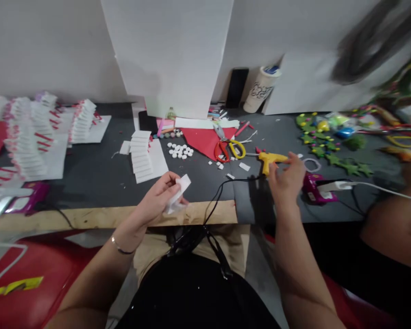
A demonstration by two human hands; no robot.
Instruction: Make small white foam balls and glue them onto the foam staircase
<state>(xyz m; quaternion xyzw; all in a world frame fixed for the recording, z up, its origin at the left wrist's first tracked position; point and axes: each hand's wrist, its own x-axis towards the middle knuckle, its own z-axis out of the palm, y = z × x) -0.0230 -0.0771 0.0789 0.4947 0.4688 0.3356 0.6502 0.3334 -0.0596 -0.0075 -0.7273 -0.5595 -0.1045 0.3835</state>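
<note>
My left hand (160, 196) is closed round a small white rectangular piece (184, 183), pinched between thumb and fingers above the table's front edge. Some thin, pale material hangs blurred below it. On the right, my right hand (287, 180) is at the rear of a yellow glue gun (269, 160) lying on the dark table, fingers apart; whether they touch it is hard to see. Left of the gun rest scissors with red and yellow handles (229, 147). White round pieces (180, 151) lie in a group beside a stepped stack of white strips (141, 155).
White stepped models with red sticks (43, 141) stand at far left. A patterned tumbler (261, 90) and a black phone-like slab (237, 87) are at the back. Green star pieces (349, 166) and a purple box with a plug (317, 189) lie right, near another person's arm (397, 219).
</note>
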